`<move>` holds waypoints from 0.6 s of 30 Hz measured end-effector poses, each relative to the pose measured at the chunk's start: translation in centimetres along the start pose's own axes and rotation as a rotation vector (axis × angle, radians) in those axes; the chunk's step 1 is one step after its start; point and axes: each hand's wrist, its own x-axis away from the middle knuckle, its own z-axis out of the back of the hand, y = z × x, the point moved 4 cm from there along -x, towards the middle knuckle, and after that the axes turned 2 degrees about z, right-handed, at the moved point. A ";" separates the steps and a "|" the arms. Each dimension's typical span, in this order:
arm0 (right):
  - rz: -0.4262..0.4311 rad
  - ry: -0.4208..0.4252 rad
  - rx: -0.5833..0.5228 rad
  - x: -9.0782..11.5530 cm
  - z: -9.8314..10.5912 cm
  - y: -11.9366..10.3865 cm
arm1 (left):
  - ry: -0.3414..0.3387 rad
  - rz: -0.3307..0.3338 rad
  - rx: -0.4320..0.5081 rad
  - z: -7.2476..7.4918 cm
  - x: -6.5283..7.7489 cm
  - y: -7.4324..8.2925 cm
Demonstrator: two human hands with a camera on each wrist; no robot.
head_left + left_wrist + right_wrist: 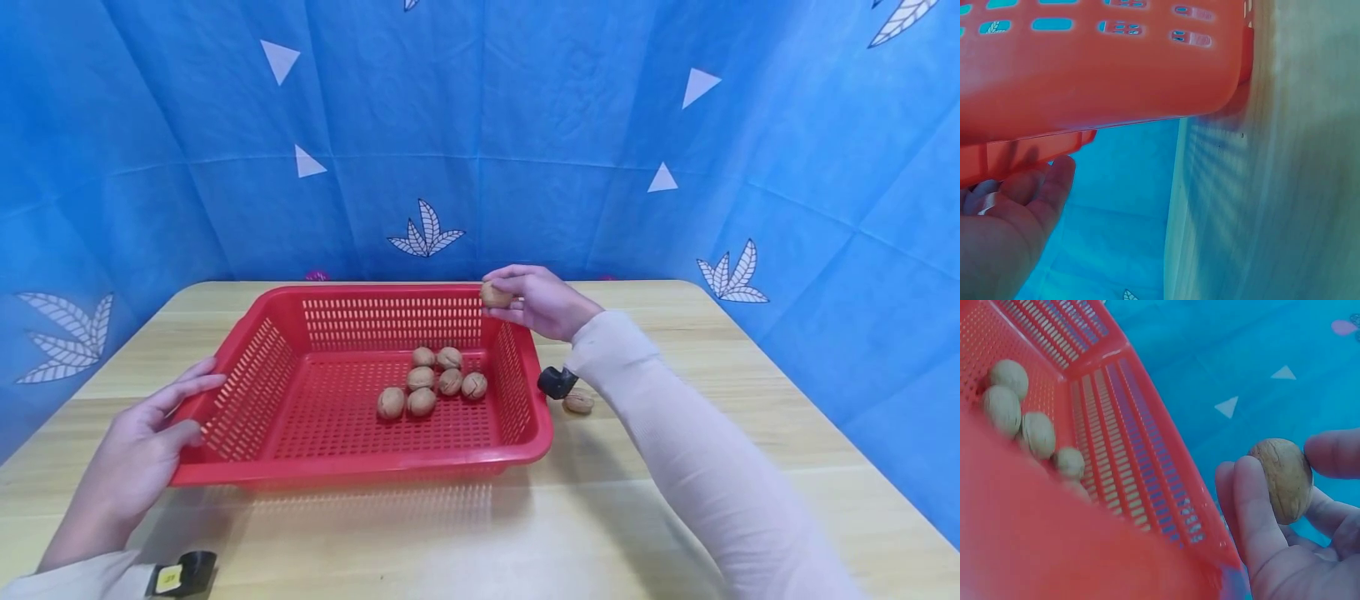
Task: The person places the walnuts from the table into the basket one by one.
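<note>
A red plastic basket (360, 460) with slotted walls stands on the table, and several walnuts (421, 378) lie on the right part of its floor. My left hand (138, 442) grips the basket's left rim; in the left wrist view its fingers (1057, 181) reach up against the rim from below. Between thumb and fingers my right hand (543, 302) pinches a single walnut (496, 295), held above the basket's far right corner. The right wrist view shows this walnut (1282, 480) just outside the slotted side wall.
Another walnut (578, 402) lies on the wooden table (750, 417), right of the basket and beneath my right wrist. Black wrist cameras (557, 382) sit on both wrists. Behind the table hangs a blue cloth (555, 125) with leaf and triangle prints.
</note>
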 end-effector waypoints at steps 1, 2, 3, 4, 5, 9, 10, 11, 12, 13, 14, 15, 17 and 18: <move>-0.004 -0.003 -0.002 -0.1 -0.3 0.0 | 0.000 0.001 -0.001 0.0 0.0 0.0; -0.007 -0.006 -0.004 -0.3 -0.6 0.1 | 0.000 0.002 0.000 0.0 -0.1 -0.1; -0.010 -0.010 -0.005 -0.5 -1.0 0.1 | 0.000 0.002 0.000 0.0 -0.1 -0.1; -0.012 -0.012 -0.001 -0.6 -1.3 0.1 | 0.001 0.000 -0.001 0.0 -0.1 -0.1; -0.014 -0.016 -0.001 -0.7 -1.6 0.1 | 0.001 -0.003 -0.001 0.0 -0.2 -0.1; -0.023 -0.020 -0.010 -1.2 -3.0 0.3 | 0.013 -0.028 -0.013 0.0 -0.3 0.0; -0.026 -0.016 -0.017 -1.3 -3.4 0.4 | 0.015 -0.032 -0.014 0.0 -0.3 0.0; -0.029 -0.011 -0.030 -1.5 -3.7 0.5 | 0.017 -0.033 -0.018 0.0 -0.4 0.0; -0.032 -0.004 -0.039 -1.7 -4.1 0.6 | 0.018 -0.034 -0.019 0.0 -0.4 0.0; -0.035 0.003 -0.048 -1.9 -4.5 0.7 | 0.017 -0.028 -0.018 -0.1 -0.4 0.0; -0.038 0.009 -0.059 -2.1 -4.8 0.9 | 0.017 -0.022 -0.018 -0.1 -0.4 -0.1; -0.041 0.014 -0.064 -2.3 -5.2 1.0 | 0.018 -0.016 -0.020 -0.1 -0.4 -0.1; -0.043 0.016 -0.070 -2.6 -6.0 1.1 | 0.020 -0.001 -0.026 -0.1 -0.4 -0.3; -0.042 0.017 -0.070 -2.8 -6.4 1.2 | 0.021 0.002 -0.025 -0.1 -0.3 -0.3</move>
